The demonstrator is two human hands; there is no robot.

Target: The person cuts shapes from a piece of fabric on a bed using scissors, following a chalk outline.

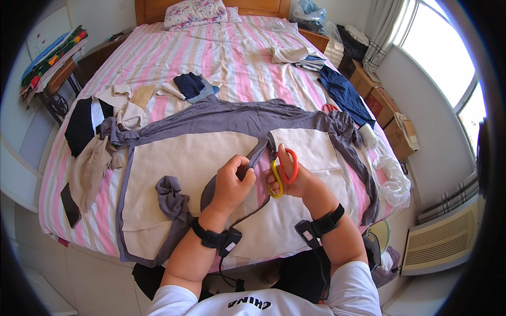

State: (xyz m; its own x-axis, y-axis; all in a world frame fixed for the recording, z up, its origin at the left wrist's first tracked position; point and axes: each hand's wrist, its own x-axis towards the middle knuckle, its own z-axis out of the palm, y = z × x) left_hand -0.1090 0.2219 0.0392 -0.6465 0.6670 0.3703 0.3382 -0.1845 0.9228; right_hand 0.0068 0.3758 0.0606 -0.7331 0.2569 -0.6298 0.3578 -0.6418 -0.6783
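A large grey cloth is spread across the near half of the bed, with cream fabric panels lying flat on it. My left hand pinches a folded strip of the grey cloth between thumb and fingers. Just right of it, my right hand grips scissors with one red and one yellow handle loop. Their dark blades point away from me, at the grey cloth by the corner of the right cream panel. Whether the blades are apart is unclear. A bunched grey piece rests left of my left wrist.
Left on the striped bedsheet are a beige garment, black cloth and a smartphone near the edge. Rightwards lie red-handled scissors, navy cloth, a white roll and a white plastic bag.
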